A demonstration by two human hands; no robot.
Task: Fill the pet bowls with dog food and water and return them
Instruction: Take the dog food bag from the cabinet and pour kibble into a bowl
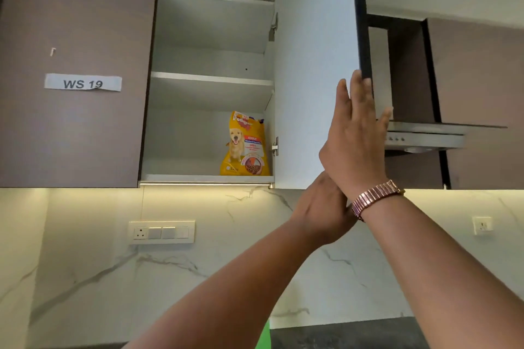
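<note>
While the right hand (358,133) presses flat, fingers straight, on the open cabinet door (314,71), the dog food bag (244,144) stands inside at the lower shelf's right; the left hand (320,207), grip hidden, could topple it reaching.

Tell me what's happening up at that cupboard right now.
A person is at an open wall cabinet. The right hand, with straight fingers, rests on the edge of the open cabinet door. The left hand is raised just below it, mostly hidden behind the right wrist, and touches nothing visible. A yellow dog food bag stands upright on the bottom shelf, untouched. No pet bowls are in view.
</note>
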